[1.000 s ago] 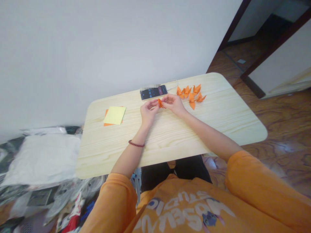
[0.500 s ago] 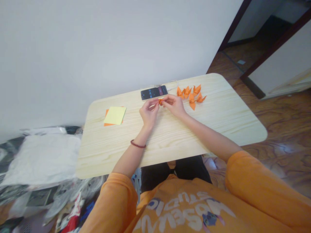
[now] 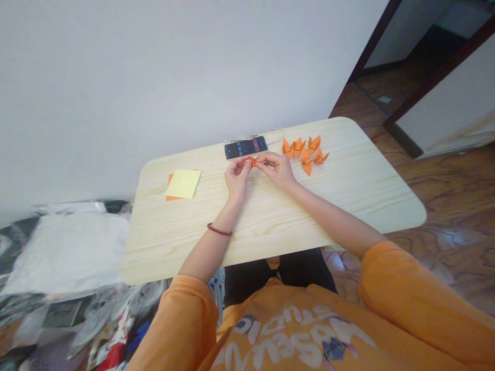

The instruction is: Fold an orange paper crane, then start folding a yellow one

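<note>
Head view: on the wooden table (image 3: 270, 221), a yellow note pad (image 3: 183, 184) lies on orange paper (image 3: 169, 181) toward the left edge. The left hand (image 3: 237, 178) and right hand (image 3: 276, 170) pinch a small folded orange paper (image 3: 252, 162) between their fingertips, near the far edge, just below a phone (image 3: 245, 148). To the right, 5 orange origami cranes (image 3: 306, 161) lie by the far edge.

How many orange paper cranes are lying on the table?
5, all right of the phone: three paper cranes in a back row, two in front; overlaps may hide another.
</note>
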A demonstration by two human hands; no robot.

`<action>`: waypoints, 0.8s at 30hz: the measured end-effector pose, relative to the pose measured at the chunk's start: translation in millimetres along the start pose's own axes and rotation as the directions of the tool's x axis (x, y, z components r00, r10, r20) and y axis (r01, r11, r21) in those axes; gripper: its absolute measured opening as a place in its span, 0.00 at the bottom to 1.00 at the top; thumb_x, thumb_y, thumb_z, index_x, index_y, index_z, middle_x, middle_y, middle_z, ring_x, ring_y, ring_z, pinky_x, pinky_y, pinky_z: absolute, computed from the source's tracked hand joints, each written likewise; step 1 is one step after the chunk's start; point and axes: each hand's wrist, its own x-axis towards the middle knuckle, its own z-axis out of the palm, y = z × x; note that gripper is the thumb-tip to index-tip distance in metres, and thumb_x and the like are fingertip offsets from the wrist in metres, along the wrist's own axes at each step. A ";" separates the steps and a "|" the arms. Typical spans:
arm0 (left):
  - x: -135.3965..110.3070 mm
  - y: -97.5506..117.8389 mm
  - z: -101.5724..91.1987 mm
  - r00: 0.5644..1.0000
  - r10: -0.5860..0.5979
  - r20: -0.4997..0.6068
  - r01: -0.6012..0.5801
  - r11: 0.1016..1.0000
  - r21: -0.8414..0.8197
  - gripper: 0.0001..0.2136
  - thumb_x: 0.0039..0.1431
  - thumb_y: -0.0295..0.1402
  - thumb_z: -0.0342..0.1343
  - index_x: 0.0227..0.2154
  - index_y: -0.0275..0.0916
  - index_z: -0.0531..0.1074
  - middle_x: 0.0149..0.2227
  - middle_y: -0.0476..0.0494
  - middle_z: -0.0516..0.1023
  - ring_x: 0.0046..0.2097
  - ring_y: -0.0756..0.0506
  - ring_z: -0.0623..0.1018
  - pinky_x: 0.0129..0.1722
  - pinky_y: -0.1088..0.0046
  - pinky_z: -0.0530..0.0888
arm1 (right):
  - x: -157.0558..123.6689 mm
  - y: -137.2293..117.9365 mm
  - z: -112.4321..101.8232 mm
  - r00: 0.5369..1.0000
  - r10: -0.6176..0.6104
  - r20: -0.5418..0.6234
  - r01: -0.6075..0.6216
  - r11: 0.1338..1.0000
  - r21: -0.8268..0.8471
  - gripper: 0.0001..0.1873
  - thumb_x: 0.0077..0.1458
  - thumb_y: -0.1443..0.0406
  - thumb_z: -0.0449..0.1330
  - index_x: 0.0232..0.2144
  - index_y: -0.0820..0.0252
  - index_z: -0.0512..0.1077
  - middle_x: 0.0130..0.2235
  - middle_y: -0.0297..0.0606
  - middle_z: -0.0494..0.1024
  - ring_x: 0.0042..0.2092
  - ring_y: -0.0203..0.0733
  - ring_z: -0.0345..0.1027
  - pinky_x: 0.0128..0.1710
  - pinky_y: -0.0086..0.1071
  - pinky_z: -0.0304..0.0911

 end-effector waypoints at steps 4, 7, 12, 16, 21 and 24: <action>0.2 -1.2 -1.2 0.999 -0.047 -0.012 0.047 0.998 -0.047 0.14 0.46 0.40 0.67 0.33 0.39 0.76 0.36 0.44 0.81 0.39 0.48 0.80 0.44 0.67 0.76 | 0.7 0.7 1.3 0.999 0.046 -0.019 -0.044 0.996 0.081 0.17 0.46 0.51 0.65 0.26 0.58 0.71 0.31 0.36 0.77 0.35 0.38 0.71 0.39 0.34 0.69; 1.6 -3.6 -1.9 0.998 -0.065 -0.023 0.063 0.996 -0.061 0.14 0.45 0.40 0.68 0.33 0.38 0.76 0.36 0.43 0.81 0.39 0.47 0.80 0.45 0.66 0.76 | 4.3 3.8 2.2 0.992 0.112 -0.053 -0.099 0.975 0.200 0.21 0.42 0.49 0.67 0.24 0.58 0.67 0.27 0.33 0.75 0.30 0.35 0.71 0.35 0.32 0.70; 2.0 -3.7 -1.0 0.998 -0.067 -0.017 0.065 0.994 -0.091 0.13 0.44 0.39 0.68 0.32 0.38 0.76 0.35 0.45 0.81 0.38 0.48 0.80 0.45 0.66 0.77 | 9.1 9.6 0.4 0.967 0.244 -0.069 -0.212 0.928 0.306 0.25 0.38 0.48 0.69 0.24 0.58 0.63 0.26 0.32 0.76 0.28 0.33 0.72 0.34 0.31 0.71; 0.4 0.5 -0.2 0.999 -0.038 0.011 0.038 0.998 -0.049 0.11 0.45 0.37 0.68 0.30 0.38 0.76 0.34 0.45 0.81 0.37 0.48 0.80 0.44 0.66 0.77 | 10.5 11.6 -2.0 0.962 0.269 -0.049 -0.243 0.924 0.296 0.23 0.34 0.52 0.72 0.26 0.59 0.68 0.26 0.32 0.77 0.28 0.33 0.72 0.34 0.31 0.71; -0.4 4.6 -0.8 1.000 -0.010 0.012 0.010 1.000 0.013 0.10 0.46 0.36 0.67 0.29 0.37 0.77 0.32 0.46 0.81 0.35 0.48 0.80 0.41 0.68 0.77 | 11.3 9.4 -4.8 0.966 0.258 0.001 -0.249 0.933 0.262 0.18 0.34 0.55 0.72 0.26 0.61 0.77 0.26 0.34 0.78 0.28 0.34 0.70 0.34 0.31 0.69; -0.9 6.2 -1.3 1.000 -0.003 -0.027 0.003 1.000 0.014 0.09 0.46 0.35 0.66 0.29 0.37 0.77 0.32 0.46 0.81 0.34 0.49 0.79 0.37 0.71 0.77 | 10.5 8.8 -5.2 0.967 0.254 0.016 -0.251 0.939 0.234 0.17 0.35 0.57 0.71 0.28 0.61 0.80 0.29 0.37 0.80 0.30 0.35 0.70 0.35 0.32 0.69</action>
